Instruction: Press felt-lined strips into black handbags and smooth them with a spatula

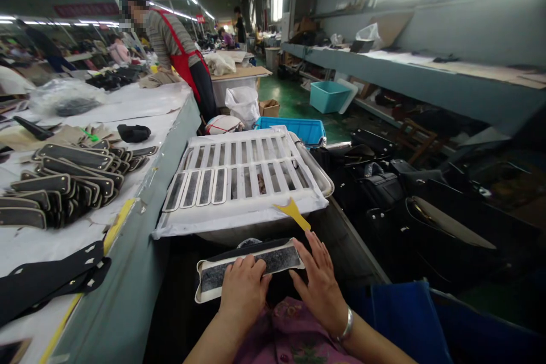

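Observation:
A long strip-shaped piece point(279, 259) with a dark grey speckled middle and a pale raised border lies across my lap. My left hand point(245, 284) grips its lower edge near the middle, fingers curled over the top. My right hand point(319, 281) is at the right end, its fingers spread and the index fingertip at the corner. Just beyond that hand, a yellow fork-ended flat tool point(294, 214) rests on the near edge of a white slotted rack point(239, 217). Several similar pale-edged pieces point(219, 186) lie side by side on the rack's left part.
On the left bench point(162, 125) are piled dark, pale-edged strips point(77, 182) and black straps point(55, 281). Black bags point(384, 187) crowd the right side. A blue crate point(294, 128) stands behind the rack. A person in a red apron point(185, 62) leans over the bench farther back.

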`<state>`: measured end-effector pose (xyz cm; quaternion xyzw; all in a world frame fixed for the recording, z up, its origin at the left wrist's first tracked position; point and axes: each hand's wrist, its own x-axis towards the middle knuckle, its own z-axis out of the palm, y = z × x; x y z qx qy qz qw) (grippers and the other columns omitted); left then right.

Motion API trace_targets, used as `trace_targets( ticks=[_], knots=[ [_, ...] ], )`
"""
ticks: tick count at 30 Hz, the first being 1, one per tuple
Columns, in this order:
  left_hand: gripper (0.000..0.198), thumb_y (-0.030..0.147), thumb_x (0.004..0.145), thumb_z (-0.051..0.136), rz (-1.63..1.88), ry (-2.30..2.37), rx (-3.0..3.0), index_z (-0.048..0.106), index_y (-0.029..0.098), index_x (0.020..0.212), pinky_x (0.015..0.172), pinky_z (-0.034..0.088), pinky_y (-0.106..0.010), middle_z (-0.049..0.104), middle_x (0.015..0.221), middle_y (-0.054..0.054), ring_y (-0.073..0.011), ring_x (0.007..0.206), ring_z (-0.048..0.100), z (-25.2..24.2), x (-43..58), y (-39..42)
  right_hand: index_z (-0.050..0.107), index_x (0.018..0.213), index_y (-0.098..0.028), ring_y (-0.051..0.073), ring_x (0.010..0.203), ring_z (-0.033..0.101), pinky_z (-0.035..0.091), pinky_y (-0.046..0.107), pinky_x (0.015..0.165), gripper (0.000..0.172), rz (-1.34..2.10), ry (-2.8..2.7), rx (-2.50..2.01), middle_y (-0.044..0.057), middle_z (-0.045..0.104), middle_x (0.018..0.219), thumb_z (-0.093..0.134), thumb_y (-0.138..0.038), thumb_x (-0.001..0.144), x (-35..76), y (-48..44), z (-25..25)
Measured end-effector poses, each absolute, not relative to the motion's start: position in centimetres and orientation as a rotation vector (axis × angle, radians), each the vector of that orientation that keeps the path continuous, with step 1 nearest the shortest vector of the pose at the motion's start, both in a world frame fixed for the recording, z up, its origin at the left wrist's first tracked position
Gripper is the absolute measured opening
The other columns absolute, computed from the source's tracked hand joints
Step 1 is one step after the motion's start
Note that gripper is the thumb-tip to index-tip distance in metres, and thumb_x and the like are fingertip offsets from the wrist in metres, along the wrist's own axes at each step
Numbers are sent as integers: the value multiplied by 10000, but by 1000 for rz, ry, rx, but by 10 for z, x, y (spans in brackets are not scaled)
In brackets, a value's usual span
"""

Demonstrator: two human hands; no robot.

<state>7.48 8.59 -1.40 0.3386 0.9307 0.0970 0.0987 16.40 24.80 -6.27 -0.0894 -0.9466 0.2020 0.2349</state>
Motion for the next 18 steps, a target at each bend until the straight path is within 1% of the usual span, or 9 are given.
trace_targets(
  ticks=[2, 4, 6, 9, 12, 15, 17, 18],
  knots=[
    [119, 291, 862, 513, 301, 2748, 1004, 569, 223, 783, 711, 325, -339, 581, 866, -10, -222, 855, 516, -14, 76, 83, 478, 1285, -220, 257, 1323, 294, 192, 493, 1112, 474, 344, -2563, -11, 65, 452, 1365, 449, -97, 828, 174, 241, -59],
    [119, 272, 867, 497, 318, 2748, 1009, 565, 223, 783, 714, 322, -341, 575, 869, -13, -223, 855, 509, -15, 78, 79, 524, 1246, -208, 228, 1304, 332, 129, 461, 1134, 447, 232, -2569, 170, 26, 553, 1274, 407, -69, 837, 181, 236, -60],
    [122, 243, 872, 476, 334, 2745, 1018, 562, 224, 787, 720, 321, -340, 569, 867, -15, -220, 852, 502, -16, 79, 76, 534, 1239, -168, 226, 1297, 341, 99, 446, 1142, 438, 164, -2605, 251, 24, 563, 1265, 379, -67, 842, 182, 233, -65],
    [141, 218, 879, 449, 351, 2745, 1022, 558, 226, 789, 730, 321, -342, 561, 857, -16, -220, 853, 496, -18, 79, 73, 534, 1238, -129, 228, 1300, 333, 82, 437, 1146, 420, 124, -2629, 322, 35, 522, 1311, 345, -83, 865, 176, 224, -74],
    [167, 193, 883, 420, 369, 2749, 1019, 559, 233, 799, 731, 321, -345, 558, 855, -14, -219, 851, 494, -19, 80, 72, 538, 1228, -109, 225, 1312, 313, 104, 418, 1147, 385, 163, -2612, 364, 54, 490, 1341, 356, -143, 891, 167, 212, -76],
    [183, 171, 880, 408, 392, 2738, 1012, 556, 230, 791, 722, 321, -344, 557, 848, -11, -216, 845, 494, -19, 80, 72, 506, 1259, -100, 221, 1312, 316, 191, 416, 1131, 416, 255, -2626, 496, 72, 492, 1337, 381, -133, 863, 168, 216, -69],
    [176, 179, 881, 418, 414, 2725, 993, 552, 223, 775, 721, 323, -341, 554, 844, -10, -212, 840, 494, -19, 80, 71, 482, 1287, -148, 213, 1298, 345, 252, 430, 1108, 470, 447, -2631, 500, 63, 499, 1330, 377, -90, 832, 176, 233, -67],
    [170, 183, 881, 424, 428, 2719, 982, 550, 219, 771, 723, 325, -339, 552, 844, -11, -210, 840, 493, -18, 79, 71, 478, 1289, -178, 212, 1287, 361, 273, 438, 1097, 484, 623, -2612, 376, 61, 493, 1334, 377, -86, 825, 180, 246, -70]
  ],
)
